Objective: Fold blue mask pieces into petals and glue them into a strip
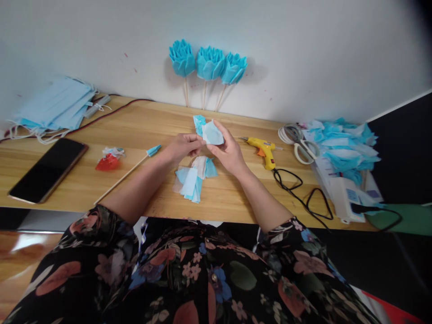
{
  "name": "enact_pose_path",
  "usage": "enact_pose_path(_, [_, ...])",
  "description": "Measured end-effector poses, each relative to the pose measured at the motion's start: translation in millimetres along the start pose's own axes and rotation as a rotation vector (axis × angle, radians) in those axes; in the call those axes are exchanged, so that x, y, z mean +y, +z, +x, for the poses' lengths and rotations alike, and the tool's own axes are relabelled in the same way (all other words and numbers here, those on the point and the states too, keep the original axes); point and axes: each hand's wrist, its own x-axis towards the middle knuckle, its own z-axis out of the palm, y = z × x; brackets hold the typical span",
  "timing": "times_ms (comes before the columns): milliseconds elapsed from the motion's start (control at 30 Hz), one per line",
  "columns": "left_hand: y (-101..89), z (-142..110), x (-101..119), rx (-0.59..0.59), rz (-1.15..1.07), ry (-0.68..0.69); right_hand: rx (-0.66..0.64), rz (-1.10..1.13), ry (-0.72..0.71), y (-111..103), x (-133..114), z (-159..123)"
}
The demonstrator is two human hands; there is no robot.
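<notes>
Both hands meet over the middle of the wooden table [236, 198]. My left hand [184, 147] pinches the edge of a pale blue fabric piece [212, 133]. My right hand [227, 152] grips the same piece from the right, fingers curled round it. A darker blue scrap [199, 122] sticks up just behind it. Below the hands lies a small pile of cut blue and white fabric pieces [194, 177]. A wooden stick with a blue tip [130, 171] lies left of my left hand.
Three blue fabric flowers on sticks [207, 65] lean on the wall. A yellow glue gun [263, 148] with black cord, white scissors [305, 150] and a heap of blue scraps [340, 146] sit right. A phone [49, 168], red scrap [108, 162] and stacked masks [57, 105] lie left.
</notes>
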Motion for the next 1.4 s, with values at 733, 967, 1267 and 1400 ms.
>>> enact_pose_path(733, [4.2,-2.6,0.9,0.073,0.135,0.082,0.028,0.112,0.065,0.9,2.4,2.3])
enact_pose_path(967, [7.1,-2.6,1.3,0.044,0.060,0.099,0.015,0.186,0.034,2.9,2.9,2.8])
enact_pose_path(1267, [1.0,0.9,-3.4,0.037,0.122,0.125,-0.044,0.307,0.184,-2.5,-0.4,1.7])
enact_pose_path(1400, [0.6,1.0,-6.3,0.039,0.166,0.125,-0.014,0.257,0.174,-0.4,6.6,3.7])
